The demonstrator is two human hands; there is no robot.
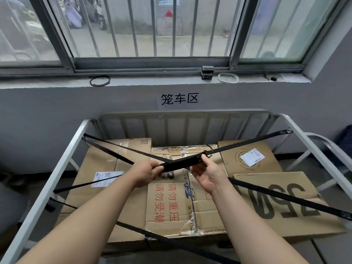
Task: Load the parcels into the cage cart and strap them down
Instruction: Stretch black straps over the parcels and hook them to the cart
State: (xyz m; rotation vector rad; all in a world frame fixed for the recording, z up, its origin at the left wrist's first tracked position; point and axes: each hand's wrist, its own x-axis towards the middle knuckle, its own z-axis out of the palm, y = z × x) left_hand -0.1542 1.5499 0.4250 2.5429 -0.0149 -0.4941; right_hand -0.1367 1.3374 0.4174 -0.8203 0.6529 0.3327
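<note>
Several brown cardboard parcels (167, 202) lie side by side inside the grey metal cage cart (64, 161). Black webbing straps (251, 141) cross above them from the cart's rails. My left hand (146, 173) grips a folded length of black strap over the middle parcel. My right hand (207, 176) pinches the same strap just right of it, near a small metal buckle (206, 154). Another black strap (285, 197) runs from below my right wrist to the right edge.
The cart stands against a grey wall under a barred window. A paper sign (179, 99) hangs on the wall. On the sill lie a black ring (100, 80), a small black device (207, 72) and a pale ring (228, 77). A chair frame (323, 147) stands right of the cart.
</note>
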